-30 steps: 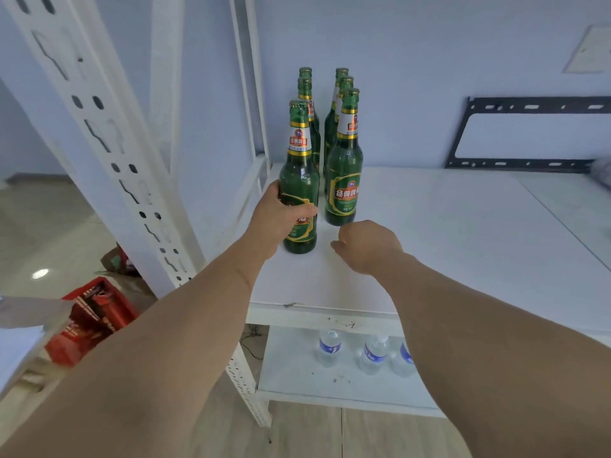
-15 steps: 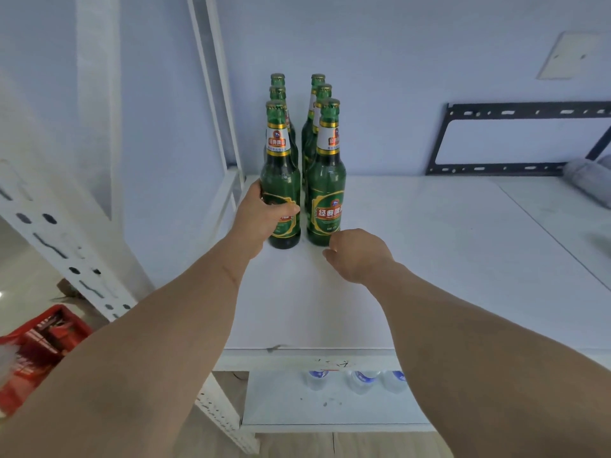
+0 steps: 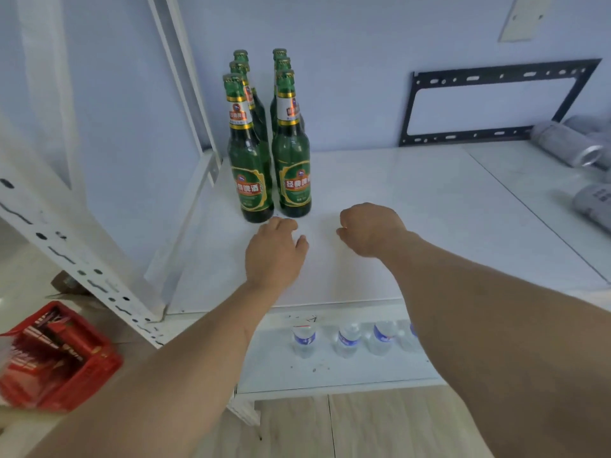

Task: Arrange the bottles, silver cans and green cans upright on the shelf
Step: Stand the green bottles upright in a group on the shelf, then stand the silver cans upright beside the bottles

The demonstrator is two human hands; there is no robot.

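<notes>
Released since a second ago, the front bottle (image 3: 251, 166) stands upright; left hand (image 3: 276, 254) loosely spread, right hand (image 3: 370, 228) curled empty, should reach right-edge cans (image 3: 567, 145).

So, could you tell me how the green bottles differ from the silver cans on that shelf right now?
The green bottles stand upright in two neat rows at the shelf's back left; the silver cans lie on their sides in a loose cluster at the right edge. The bottles are tall, narrow-necked and labelled; the cans are short and plain grey. Neither is being held.
</notes>
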